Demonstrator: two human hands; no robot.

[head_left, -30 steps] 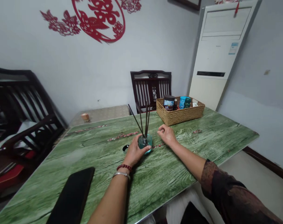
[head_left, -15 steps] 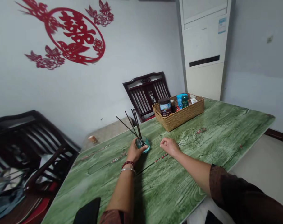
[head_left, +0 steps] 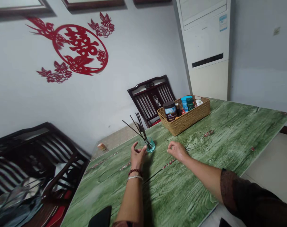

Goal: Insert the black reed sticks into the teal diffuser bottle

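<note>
A reed diffuser (head_left: 150, 145), a teal glass bottle with several dark sticks leaning out of its neck, stands on the green wood-patterned table (head_left: 181, 176). My left hand (head_left: 137, 154) is just to its left with thumb and fingers spread, holding nothing. The thumb tip overlaps the bottle's left edge in view; whether they touch I cannot tell. To the right of the diffuser, my right hand (head_left: 177, 151) hovers low over the table. Its fingers are curled in and pressed together, with nothing visible in them.
Behind my right hand sits a woven basket (head_left: 188, 121) holding a dark-lidded jar (head_left: 170, 112), a green-capped bottle (head_left: 190, 104) and other packages. A black flat object (head_left: 100, 217) lies at the near edge. Dark wooden chairs (head_left: 155, 97) stand beyond and to the left.
My left hand has let go of the diffuser and its fingers have opened away to the left. The right hand stays curled in about the same place. The camera view has shifted slightly.
</note>
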